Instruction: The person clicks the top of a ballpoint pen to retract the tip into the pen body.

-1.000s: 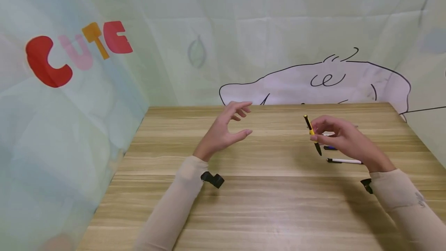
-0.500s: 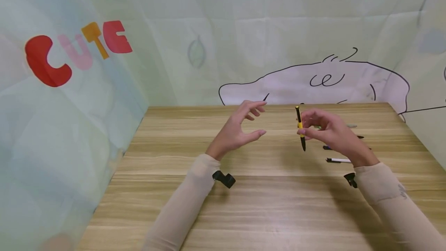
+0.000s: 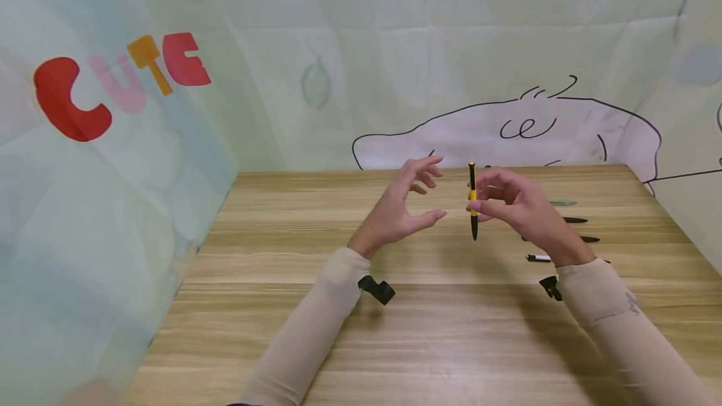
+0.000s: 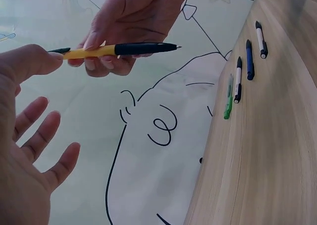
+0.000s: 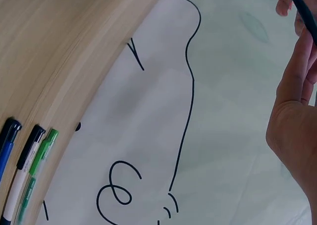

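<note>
A yellow-and-black pen (image 3: 473, 202) stands nearly upright above the table, pinched between the thumb and fingers of my right hand (image 3: 516, 208). Its dark tip points down in the head view; in the left wrist view the bare point shows. My left hand (image 3: 403, 202) hovers just left of the pen, thumb and fingers spread apart, with a gap to the pen in the head view. In the left wrist view the left thumb (image 4: 34, 61) overlaps the pen's rear end.
Several pens lie in a row on the wooden table (image 3: 395, 331), partly behind my right hand: a green pen (image 4: 229, 98), a blue pen (image 4: 249, 61) and white-and-black ones. Printed cloth walls (image 3: 316, 30) rise at the table's back and left edges.
My right hand has carried the pen leftward and turned it from slanted to nearly upright. My left hand has moved right, so the two hands are closer together.
</note>
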`<state>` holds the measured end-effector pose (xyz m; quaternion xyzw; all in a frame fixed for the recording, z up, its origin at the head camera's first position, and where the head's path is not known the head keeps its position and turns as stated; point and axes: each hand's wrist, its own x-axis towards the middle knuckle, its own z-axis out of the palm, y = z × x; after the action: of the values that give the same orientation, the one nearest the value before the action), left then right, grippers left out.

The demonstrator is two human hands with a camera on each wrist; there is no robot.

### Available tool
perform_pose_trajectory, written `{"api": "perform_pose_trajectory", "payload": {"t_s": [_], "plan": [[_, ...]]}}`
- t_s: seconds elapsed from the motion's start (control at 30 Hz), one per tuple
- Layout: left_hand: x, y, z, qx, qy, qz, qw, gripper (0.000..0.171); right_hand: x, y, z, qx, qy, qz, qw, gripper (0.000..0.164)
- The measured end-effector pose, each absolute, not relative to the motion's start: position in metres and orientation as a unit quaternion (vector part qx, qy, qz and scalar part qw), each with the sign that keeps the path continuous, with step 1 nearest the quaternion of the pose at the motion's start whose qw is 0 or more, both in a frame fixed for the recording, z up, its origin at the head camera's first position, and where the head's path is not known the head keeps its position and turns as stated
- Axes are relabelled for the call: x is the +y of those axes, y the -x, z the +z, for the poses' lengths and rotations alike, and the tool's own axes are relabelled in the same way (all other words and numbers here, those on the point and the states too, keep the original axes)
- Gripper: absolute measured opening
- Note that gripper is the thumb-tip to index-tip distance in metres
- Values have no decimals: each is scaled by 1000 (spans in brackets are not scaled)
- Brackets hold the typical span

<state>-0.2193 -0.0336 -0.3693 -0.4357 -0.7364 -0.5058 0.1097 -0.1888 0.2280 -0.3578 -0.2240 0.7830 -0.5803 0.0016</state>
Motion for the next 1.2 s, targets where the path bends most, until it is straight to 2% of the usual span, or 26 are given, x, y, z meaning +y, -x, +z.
{"api": "perform_pose_trajectory", "payload": {"t_s": [0.27, 0.9, 1.07, 1.2], "plan": [[-24, 221, -368, -732, 444, -505, 112, 82, 217, 191, -352, 764, 234, -601, 5, 28], [-12, 222, -363, -724, 448, -513, 108, 91, 202, 195, -350, 727, 259, -636, 16, 27], [-11, 223, -363, -722, 454, -508, 118, 92, 198, 195, -349, 726, 254, -638, 19, 32], [-11, 223, -364, -724, 456, -501, 129, 97, 196, 195, -348, 723, 253, -642, 19, 29]]}}
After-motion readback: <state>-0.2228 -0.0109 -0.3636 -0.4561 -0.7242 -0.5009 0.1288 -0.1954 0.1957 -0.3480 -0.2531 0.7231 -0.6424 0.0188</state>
